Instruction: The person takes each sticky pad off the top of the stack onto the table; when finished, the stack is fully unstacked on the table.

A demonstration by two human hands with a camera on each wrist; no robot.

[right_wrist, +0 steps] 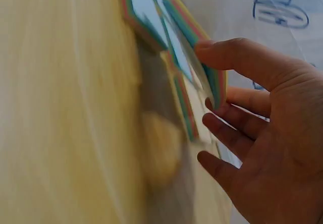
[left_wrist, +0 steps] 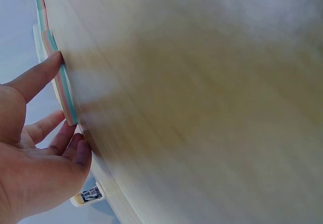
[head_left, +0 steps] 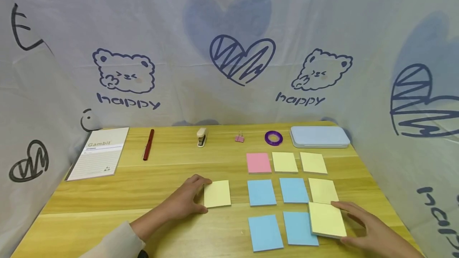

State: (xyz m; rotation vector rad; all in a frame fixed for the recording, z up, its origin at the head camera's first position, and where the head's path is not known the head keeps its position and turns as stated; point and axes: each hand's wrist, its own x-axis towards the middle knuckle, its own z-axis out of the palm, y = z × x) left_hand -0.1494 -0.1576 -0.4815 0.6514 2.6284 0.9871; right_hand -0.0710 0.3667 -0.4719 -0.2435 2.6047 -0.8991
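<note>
My left hand [head_left: 186,198] has its thumb and fingers at the left corners of a yellow sticky note pad [head_left: 217,193], pinching it near the table's middle. Pink and blue-green layers show along that pad's side [left_wrist: 63,85] in the left wrist view. On the right, my right hand [head_left: 373,228] holds another yellow sticky note pad [head_left: 327,219] by its right side, thumb and fingers at opposite edges. This pad is raised and tilted in the right wrist view. It overlaps a blue pad [head_left: 299,230] and the edge of a yellow pad [head_left: 322,190] behind it.
Rows of sticky note pads include a pink one [head_left: 258,163] and a blue one [head_left: 265,233]. Along the back lie a notebook [head_left: 98,154], red pen [head_left: 148,145], stapler [head_left: 202,137], pink binder clip [head_left: 239,138], purple tape roll [head_left: 273,138] and light-blue case [head_left: 319,136]. Cloth hangs behind.
</note>
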